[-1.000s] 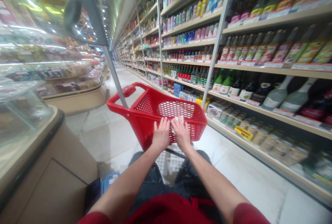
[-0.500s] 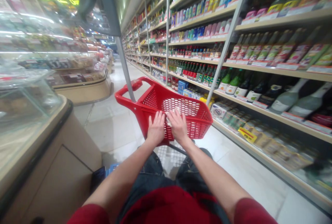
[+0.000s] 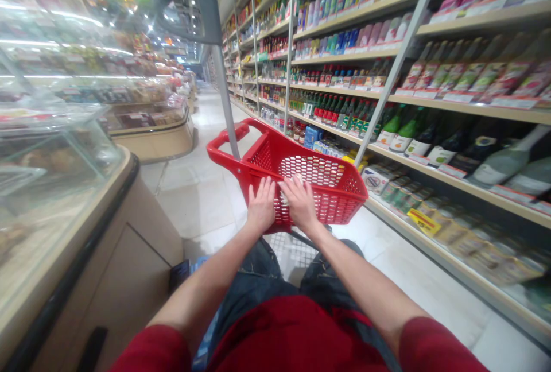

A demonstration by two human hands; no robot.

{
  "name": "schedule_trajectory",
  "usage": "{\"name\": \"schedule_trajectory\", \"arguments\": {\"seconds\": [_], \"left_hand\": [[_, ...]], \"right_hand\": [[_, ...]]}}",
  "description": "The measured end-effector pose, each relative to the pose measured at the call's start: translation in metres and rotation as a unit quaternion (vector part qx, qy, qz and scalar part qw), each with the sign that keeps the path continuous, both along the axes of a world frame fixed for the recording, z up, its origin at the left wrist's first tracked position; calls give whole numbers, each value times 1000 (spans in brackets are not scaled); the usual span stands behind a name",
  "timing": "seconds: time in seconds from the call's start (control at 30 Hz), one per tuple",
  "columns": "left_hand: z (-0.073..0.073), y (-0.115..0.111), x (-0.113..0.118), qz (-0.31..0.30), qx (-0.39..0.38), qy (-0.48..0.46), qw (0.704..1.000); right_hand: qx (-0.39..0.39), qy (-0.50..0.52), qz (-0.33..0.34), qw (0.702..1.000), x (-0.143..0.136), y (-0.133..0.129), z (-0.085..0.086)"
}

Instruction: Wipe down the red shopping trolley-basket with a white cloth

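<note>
A red plastic shopping cart basket with perforated sides is in front of my knees, tilted in view. My left hand lies on its near side, just below the rim, fingers stretched and nearly together, with nothing visible in it. Close beside it, my right hand is bent over the near rim. A crumpled white tissue shows under its fingers, pressed against the basket. The palm side of both hands is hidden. Inside the basket I make out only red walls and holes.
Shelves of bottles and cans line the right side, with a yellow price tag low down. A glass-topped display counter is close on the left. The cart's grey pole rises at the left, and pale floor tiles run down the aisle.
The view has shifted, so the cart and shelves appear farther right. Both hands have slid slightly left along the basket's near side, the tissue still under my right hand.
</note>
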State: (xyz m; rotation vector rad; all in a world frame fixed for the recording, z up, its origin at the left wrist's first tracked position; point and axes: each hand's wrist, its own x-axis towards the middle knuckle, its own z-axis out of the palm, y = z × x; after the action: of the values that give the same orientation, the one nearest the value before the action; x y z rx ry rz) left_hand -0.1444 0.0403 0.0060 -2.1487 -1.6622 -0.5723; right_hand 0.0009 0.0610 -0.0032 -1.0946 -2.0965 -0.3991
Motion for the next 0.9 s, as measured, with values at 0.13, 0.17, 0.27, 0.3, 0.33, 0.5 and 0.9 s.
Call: {"name": "schedule_trajectory", "arguments": {"seconds": [0.13,0.17,0.27,0.3,0.33,0.5,0.9], "left_hand": [[12,2,-6,5,25,-3,1000],[10,1,-7,1,22,1,1000],[-4,-5,-13,-11,1,16,1000],[-9,-7,-15,-13,-3,18,1000],[-12,-8,-18,-13,-4,19,1000],[-2,-7,-37,34,29,-20,999],[-15,-15,-64,81,-5,-21,996]], "right_hand": [[13,-18,5,1000,-15,12,5],[-2,-28,5,1000,-13,13,-5],[-47,-55,6,997,-4,9,-42],[-53,-63,13,997,-2,6,-50],[-53,-65,18,996,-1,4,-55],[24,-22,39,999,-30,-2,-9],[-50,-101,62,992,-57,16,-35]]}}
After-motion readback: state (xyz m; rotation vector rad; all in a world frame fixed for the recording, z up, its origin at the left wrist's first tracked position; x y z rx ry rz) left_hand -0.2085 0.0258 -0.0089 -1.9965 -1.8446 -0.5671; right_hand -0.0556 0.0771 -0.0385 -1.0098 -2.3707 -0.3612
